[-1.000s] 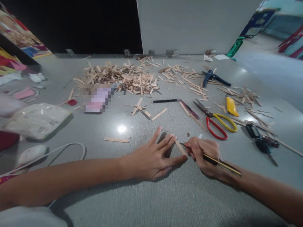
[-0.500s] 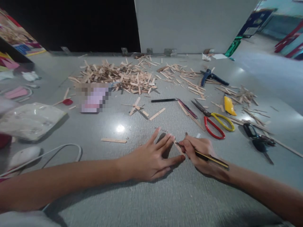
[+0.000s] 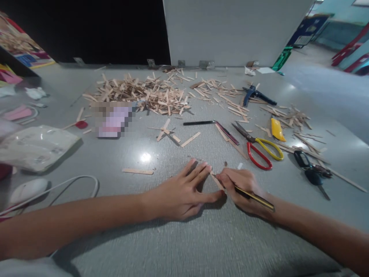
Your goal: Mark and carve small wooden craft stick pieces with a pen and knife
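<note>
My left hand point(image 3: 186, 192) lies on the table with its fingers spread. Its fingertips and thumb press down the two ends of a short wooden craft stick point(image 3: 218, 183). In my right hand point(image 3: 241, 185) is a black-and-yellow striped pencil point(image 3: 256, 199), gripped low, its tip at the stick's upper part. Another craft stick point(image 3: 137, 171) rests flat left of my left hand. Beyond the hands are a small crossed-stick piece point(image 3: 166, 131) and a loose stick point(image 3: 190, 139).
A heap of crossed sticks point(image 3: 138, 92) lies at the back. Scissors point(image 3: 249, 139) with red and yellow handles, blue-handled cutters point(image 3: 252, 94), a yellow tool point(image 3: 277, 129) and keys point(image 3: 313, 175) lie right. Leftward are a clear plastic tray point(image 3: 40, 148), a white mouse point(image 3: 30, 191) and a cable point(image 3: 95, 182).
My right hand and the pencil have shifted slightly left, with the pencil tip still at the stick. My left hand stays almost in place. The whole view has shifted slightly.
</note>
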`<action>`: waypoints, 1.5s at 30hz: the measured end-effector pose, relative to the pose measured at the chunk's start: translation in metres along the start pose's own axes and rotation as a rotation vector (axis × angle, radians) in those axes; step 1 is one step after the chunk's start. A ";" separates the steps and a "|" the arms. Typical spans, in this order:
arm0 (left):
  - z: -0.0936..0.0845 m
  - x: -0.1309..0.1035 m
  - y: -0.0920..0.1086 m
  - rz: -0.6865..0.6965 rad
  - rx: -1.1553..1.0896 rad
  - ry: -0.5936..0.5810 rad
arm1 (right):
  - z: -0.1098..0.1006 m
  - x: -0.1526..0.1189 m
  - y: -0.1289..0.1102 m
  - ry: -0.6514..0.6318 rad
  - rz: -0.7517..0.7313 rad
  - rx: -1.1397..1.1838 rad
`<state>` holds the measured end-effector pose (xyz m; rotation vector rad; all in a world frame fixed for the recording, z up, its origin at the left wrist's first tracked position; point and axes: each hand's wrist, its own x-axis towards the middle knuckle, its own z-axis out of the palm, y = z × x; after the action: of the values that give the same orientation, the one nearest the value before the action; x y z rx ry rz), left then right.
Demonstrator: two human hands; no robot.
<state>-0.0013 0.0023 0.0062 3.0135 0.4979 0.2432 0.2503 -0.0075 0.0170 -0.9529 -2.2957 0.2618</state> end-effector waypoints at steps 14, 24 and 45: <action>0.001 0.003 0.004 -0.077 0.040 -0.005 | -0.003 -0.001 -0.005 -0.005 0.023 0.010; -0.001 0.002 0.003 -0.053 0.037 0.008 | -0.004 -0.004 -0.007 -0.014 0.024 0.034; -0.001 0.001 0.002 -0.017 0.072 0.012 | -0.003 -0.006 -0.004 -0.033 0.121 0.085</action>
<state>0.0006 0.0006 0.0081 3.0782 0.5443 0.2482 0.2526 -0.0145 0.0180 -1.0528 -2.2407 0.4261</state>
